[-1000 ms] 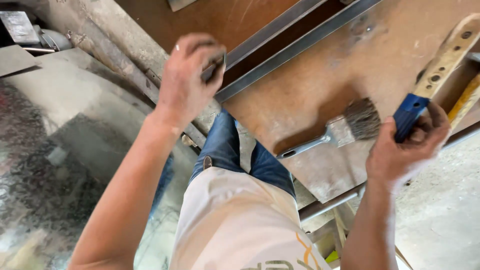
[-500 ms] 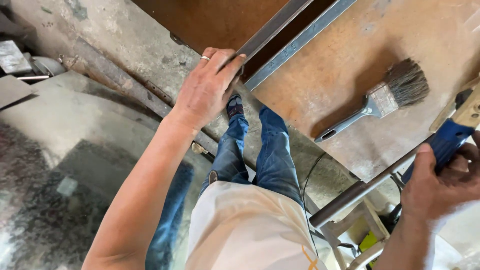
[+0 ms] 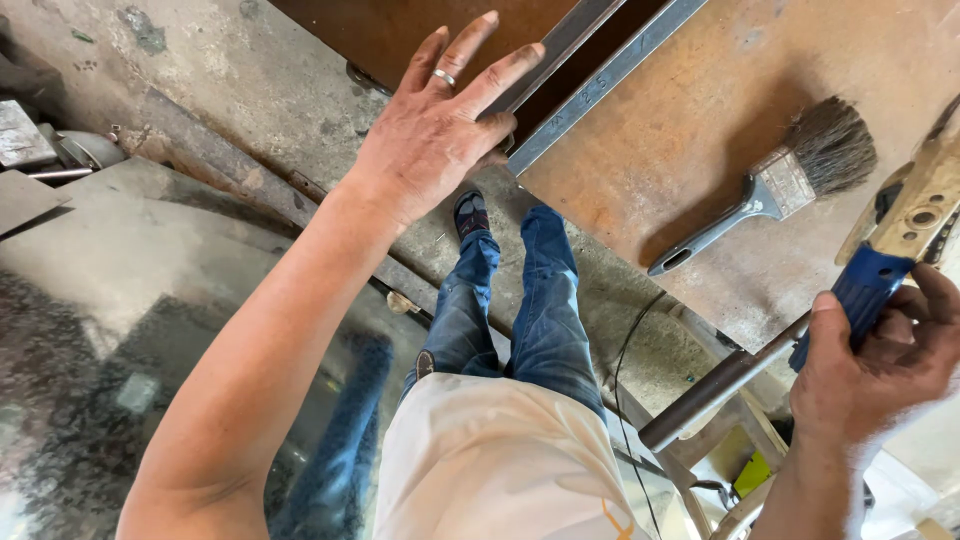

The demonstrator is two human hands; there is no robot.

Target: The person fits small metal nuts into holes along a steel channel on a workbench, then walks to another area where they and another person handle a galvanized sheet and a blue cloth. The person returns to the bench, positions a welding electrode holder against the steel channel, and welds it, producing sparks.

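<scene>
My left hand lies with fingers spread on the near end of a long grey steel bar that sits on a rusty brown metal sheet. It wears a ring. My right hand is at the lower right, closed around the blue handle of a tool with a pale wooden upper part. A paintbrush with dark bristles and a grey handle rests on the sheet between the two hands, touched by neither.
My legs in blue jeans stand on a concrete floor. A brown metal tube juts out under the sheet near my right hand. Scrap metal pieces lie at the far left. A thin black cable runs along the floor.
My left hand moved up from the edge and flattened onto the steel bar. My right hand, still gripping the blue-handled tool, dropped toward the lower right, away from the paintbrush.
</scene>
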